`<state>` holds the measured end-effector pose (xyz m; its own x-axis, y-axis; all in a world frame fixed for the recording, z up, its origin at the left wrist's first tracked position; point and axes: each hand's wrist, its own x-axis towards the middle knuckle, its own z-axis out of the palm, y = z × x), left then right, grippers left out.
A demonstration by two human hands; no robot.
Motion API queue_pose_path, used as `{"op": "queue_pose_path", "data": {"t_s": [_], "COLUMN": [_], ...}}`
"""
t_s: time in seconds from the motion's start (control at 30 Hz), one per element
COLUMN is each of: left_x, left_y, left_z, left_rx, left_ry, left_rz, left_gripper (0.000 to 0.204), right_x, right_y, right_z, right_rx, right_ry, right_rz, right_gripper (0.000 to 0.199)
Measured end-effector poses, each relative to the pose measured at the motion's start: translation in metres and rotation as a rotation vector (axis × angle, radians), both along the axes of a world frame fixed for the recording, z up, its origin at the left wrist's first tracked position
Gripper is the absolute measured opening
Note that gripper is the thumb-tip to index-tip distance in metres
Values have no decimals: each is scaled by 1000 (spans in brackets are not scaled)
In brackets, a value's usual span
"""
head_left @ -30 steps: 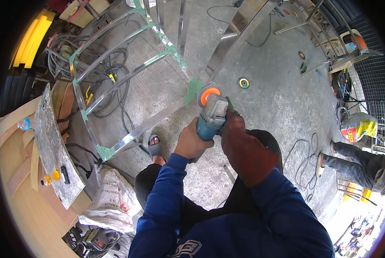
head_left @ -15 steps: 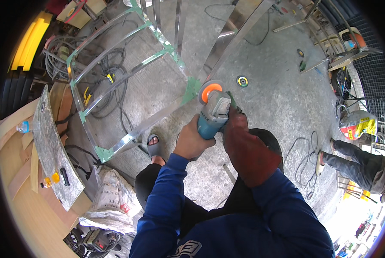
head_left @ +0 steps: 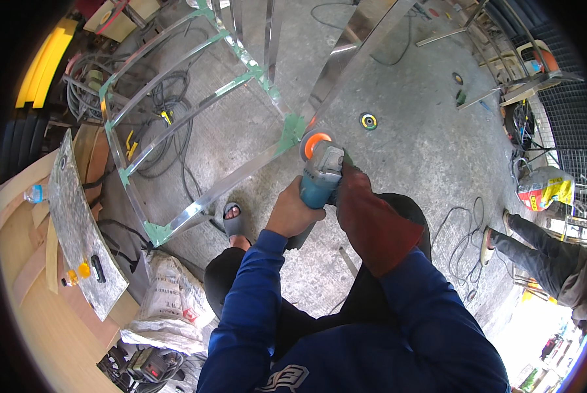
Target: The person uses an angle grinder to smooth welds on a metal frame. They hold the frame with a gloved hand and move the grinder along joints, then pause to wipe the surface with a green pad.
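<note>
Between my hands is an angle grinder with a teal body, its orange-centred disc pointing away from me. My bare left hand is closed around the body. My right hand, in a dark red work glove, grips the grinder's right side, though its fingers are mostly hidden. The disc is at the near corner of a shiny metal frame, beside the green tape there; whether it touches cannot be told. Green tape also covers the frame's other joints.
A spare disc lies on the concrete floor ahead. Cables coil under and beyond the frame. Wooden sheets and a white sack are at left. Another person's legs and a cable are at right.
The grinder has shifted slightly left and toward me, with both hands following. Its disc looks tilted differently beside the taped corner. The frame stays in place.
</note>
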<state>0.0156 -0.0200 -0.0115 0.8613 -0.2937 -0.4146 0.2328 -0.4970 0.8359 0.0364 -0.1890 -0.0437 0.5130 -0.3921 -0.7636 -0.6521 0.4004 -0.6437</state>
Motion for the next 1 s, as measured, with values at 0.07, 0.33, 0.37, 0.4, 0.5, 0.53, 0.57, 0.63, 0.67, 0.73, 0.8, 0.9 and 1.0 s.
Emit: {"op": "queue_pose_path", "data": {"t_s": [0.07,0.33,0.37,0.4,0.5,0.53,0.57,0.63,0.67,0.73,0.8,0.9,1.0], "left_x": [0,2,2,2,2,2,2,2,2,2,2,2,2], "left_y": [-1,-1,-1,-1,-1,-2,-2,-3,-3,-2,-1,-1,-2], "left_z": [-2,-2,-1,-1,0,1,1,1,1,2,3,2,-3], "left_rx": [33,28,18,34,49,45,41,41,42,34,37,47,33], "left_ry": [22,-132,-144,-116,-77,-71,-65,-102,-118,-159,-163,-124,-91], "left_rz": [4,-3,2,-9,-10,-10,-11,-1,5,9,7,-2,3], "left_gripper": [77,80,81,81,82,82,82,82,82,82,82,81,78], "right_x": [3,2,3,4,5,6,8,8,7,6,4,7,5], "right_y": [1,2,2,3,5,6,8,9,8,7,6,4,-1], "right_z": [-3,14,16,17,26,30,34,43,46,46,36,10,-7], "right_rx": [7,-79,-100,-117,-45,-25,-6,-11,-33,-84,-155,-167,-77], "right_ry": [22,15,29,44,91,64,37,31,53,66,11,75,72], "right_rz": [14,-26,-2,-7,-26,-28,-32,-35,-34,-37,-12,-20,-17], "right_gripper": [50,49,49,49,50,49,49,49,48,47,49,62,48]}}
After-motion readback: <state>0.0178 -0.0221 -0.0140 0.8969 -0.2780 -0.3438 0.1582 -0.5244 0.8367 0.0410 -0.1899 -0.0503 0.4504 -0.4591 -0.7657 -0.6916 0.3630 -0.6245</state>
